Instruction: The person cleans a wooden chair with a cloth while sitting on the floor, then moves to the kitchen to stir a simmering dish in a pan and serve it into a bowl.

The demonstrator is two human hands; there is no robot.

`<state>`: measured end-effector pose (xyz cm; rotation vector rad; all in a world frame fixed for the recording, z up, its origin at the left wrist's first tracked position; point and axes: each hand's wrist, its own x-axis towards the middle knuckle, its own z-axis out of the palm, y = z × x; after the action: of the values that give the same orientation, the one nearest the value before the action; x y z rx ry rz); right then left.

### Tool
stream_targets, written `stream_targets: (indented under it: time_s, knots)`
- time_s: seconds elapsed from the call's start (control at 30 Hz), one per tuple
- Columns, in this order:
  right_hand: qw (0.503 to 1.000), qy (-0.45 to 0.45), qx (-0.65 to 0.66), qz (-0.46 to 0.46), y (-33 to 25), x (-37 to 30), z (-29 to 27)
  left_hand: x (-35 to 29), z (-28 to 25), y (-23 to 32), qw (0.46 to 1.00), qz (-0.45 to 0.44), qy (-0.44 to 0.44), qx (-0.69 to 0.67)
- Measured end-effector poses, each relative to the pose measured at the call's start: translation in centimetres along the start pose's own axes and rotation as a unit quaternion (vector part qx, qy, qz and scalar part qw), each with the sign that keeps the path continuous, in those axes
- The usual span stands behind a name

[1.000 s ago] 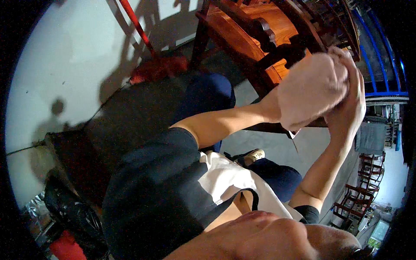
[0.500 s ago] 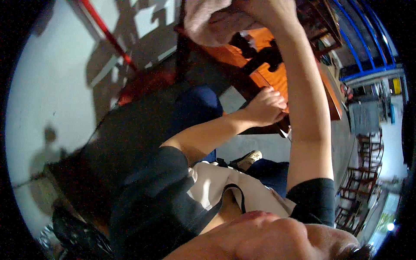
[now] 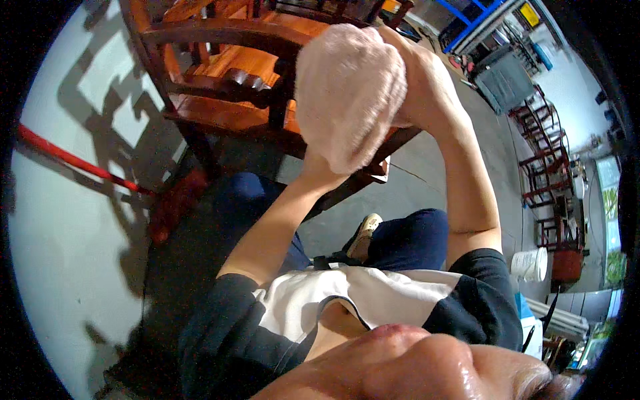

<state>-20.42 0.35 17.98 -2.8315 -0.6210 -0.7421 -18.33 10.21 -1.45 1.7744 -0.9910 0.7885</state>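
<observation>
A fuzzy pale pink cloth (image 3: 347,93), bunched into a thick bundle, is up in front of me. My right hand (image 3: 419,87) is closed on its right side, the fingers partly hidden behind the folds. At the cloth's lower edge is my left hand (image 3: 324,165); the cloth covers its fingers, so their grip does not show. Behind the cloth stands a glossy red-brown wooden chair (image 3: 227,30) with a curved rail and an orange-toned seat. The cloth hides part of this chair.
A white wall with a slanting red pole (image 3: 80,163) is on the left, above a dark red object (image 3: 177,203). On the right are several wooden chairs (image 3: 547,167), a white bucket (image 3: 530,265), a grey cabinet-like box (image 3: 503,80) and a blue metal frame (image 3: 460,13).
My left hand has left the wooden edge and come up to the cloth. The right hand and cloth are lower in view, with the cloth fully visible. The whole view has shifted.
</observation>
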Motion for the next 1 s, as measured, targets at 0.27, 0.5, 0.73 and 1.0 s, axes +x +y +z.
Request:
stream_targets:
  time_s: [0.27,0.5,0.73,1.0]
  knots:
    - [0.993,0.004,0.114,0.044,4.9,-5.3,-3.0,2.5,-8.4,2.6,0.969,-0.041,-0.145,-0.197]
    - [0.951,-0.053,0.289,0.101,11.4,-3.8,-2.9,13.6,-16.9,-1.0,0.991,0.009,0.096,-0.090]
    - [0.913,-0.054,0.241,0.325,21.3,0.8,3.2,28.1,-11.2,-2.7,0.967,0.029,-0.141,0.208]
    - [0.945,-0.314,0.062,-0.064,15.4,8.0,26.2,28.8,-3.9,-12.1,0.902,0.095,-0.328,0.263]
